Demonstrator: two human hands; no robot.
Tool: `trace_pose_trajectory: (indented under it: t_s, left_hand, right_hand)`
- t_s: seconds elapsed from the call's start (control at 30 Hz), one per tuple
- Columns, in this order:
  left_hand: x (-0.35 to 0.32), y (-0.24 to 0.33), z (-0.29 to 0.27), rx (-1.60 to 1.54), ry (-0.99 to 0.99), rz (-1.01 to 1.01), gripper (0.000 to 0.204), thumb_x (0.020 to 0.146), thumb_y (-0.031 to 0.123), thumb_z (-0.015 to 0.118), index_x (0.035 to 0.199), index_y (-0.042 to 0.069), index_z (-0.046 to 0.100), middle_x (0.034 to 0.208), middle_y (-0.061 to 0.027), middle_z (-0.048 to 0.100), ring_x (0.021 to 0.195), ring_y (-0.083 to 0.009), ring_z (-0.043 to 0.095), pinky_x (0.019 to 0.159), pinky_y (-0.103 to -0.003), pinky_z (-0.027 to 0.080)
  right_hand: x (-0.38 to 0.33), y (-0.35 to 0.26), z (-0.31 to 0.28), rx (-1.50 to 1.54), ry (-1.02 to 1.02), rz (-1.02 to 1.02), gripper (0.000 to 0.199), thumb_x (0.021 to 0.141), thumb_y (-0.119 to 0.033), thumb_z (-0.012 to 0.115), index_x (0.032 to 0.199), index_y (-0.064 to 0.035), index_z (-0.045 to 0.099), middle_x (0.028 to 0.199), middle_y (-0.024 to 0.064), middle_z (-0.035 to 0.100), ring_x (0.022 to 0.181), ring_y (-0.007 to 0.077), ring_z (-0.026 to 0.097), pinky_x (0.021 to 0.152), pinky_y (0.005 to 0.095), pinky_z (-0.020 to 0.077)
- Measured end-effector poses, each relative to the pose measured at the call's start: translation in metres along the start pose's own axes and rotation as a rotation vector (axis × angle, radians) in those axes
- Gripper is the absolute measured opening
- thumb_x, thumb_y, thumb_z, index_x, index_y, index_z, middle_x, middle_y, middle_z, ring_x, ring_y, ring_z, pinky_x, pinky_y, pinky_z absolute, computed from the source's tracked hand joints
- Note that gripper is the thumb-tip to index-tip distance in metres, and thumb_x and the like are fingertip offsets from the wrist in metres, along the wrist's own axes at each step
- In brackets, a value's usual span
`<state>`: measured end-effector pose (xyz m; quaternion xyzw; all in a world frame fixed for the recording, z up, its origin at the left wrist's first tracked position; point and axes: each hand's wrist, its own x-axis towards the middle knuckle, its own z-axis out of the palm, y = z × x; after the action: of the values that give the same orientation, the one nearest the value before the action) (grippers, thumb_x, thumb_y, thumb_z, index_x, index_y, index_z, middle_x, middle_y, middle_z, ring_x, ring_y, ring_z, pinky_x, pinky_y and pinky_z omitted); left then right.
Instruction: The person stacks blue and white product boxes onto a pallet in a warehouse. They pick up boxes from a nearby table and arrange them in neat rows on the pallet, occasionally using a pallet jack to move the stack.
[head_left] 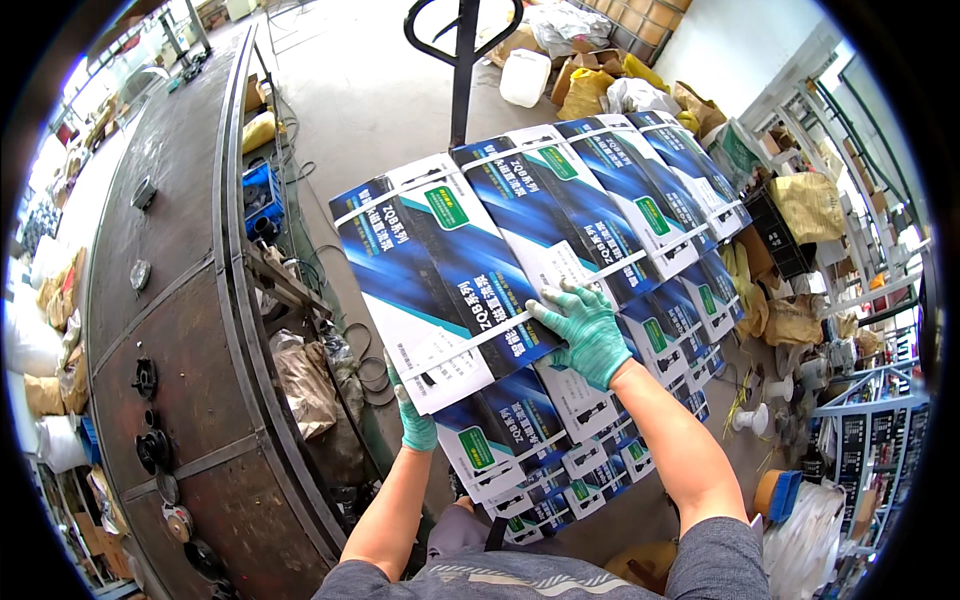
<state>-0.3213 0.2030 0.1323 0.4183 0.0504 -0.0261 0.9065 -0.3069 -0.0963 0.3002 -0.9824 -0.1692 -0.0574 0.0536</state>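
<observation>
Blue-and-white printed cardboard boxes (610, 210) bound with white straps stand in a tall stack before me. The nearest top-left cardboard box (400, 300) is between my hands. My left hand (416, 420), in a green glove, holds its near left edge; some of its fingers are hidden behind the side. My right hand (585, 335), gloved the same way, grips the near right corner, fingers bent over the top by the white strap (480, 343). More boxes of the same print lie in the layers below.
A long dark metal workbench (190, 330) with small round parts runs along the left. Beyond the stack rises a black pallet jack handle (463, 60). A blue crate (262, 200) sits beside the bench. Sacks (585, 95), a white jug (525, 78) and shelving (880, 420) stand around.
</observation>
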Motion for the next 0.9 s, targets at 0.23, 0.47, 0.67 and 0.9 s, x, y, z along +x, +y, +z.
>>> trace_pose_trajectory:
  t_s: [0.23,0.47,0.67,0.9]
  left_hand:
    - [0.018,0.023,-0.033,0.242,-0.237,-0.139,0.087,0.099,0.058,0.049,0.161,0.017,0.005,0.159,-0.0083,0.029,0.141,-0.0248,0.038,0.116,-0.04,0.034]
    - [0.05,0.039,-0.097,0.213,0.32,-0.066,0.074,0.102,0.065,0.03,0.159,0.018,0.025,0.164,-0.0068,0.026,0.151,-0.0281,0.022,0.122,-0.046,0.014]
    - [0.042,-0.005,-0.086,0.165,0.576,-0.284,0.073,0.1,0.067,0.032,0.154,0.019,0.035,0.154,-0.0048,0.041,0.137,-0.0291,0.04,0.115,-0.046,0.03]
    - [0.04,-0.034,-0.067,0.065,0.006,-0.369,0.081,0.097,0.069,0.04,0.157,0.015,0.029,0.153,-0.0053,0.043,0.141,-0.0234,0.04,0.117,-0.036,0.032]
  right_hand:
    - [0.002,0.003,-0.001,0.049,0.031,-0.019,0.093,0.064,-0.061,0.078,0.146,-0.0271,0.05,0.148,0.0062,0.046,0.141,0.0325,0.036,0.12,0.052,0.0181]
    - [0.002,-0.002,-0.001,0.015,-0.031,-0.003,0.096,0.063,-0.052,0.084,0.148,-0.0283,0.046,0.152,0.0051,0.042,0.147,0.0299,0.029,0.123,0.0469,0.015]
    - [0.005,-0.005,0.003,-0.045,-0.041,0.006,0.101,0.061,-0.051,0.084,0.151,-0.0293,0.042,0.154,0.0029,0.04,0.147,0.0281,0.028,0.123,0.0478,0.0134]
    - [0.005,-0.009,0.005,-0.079,-0.044,0.007,0.106,0.06,-0.056,0.083,0.152,-0.0281,0.04,0.155,0.0047,0.037,0.148,0.0281,0.025,0.122,0.0493,0.0113]
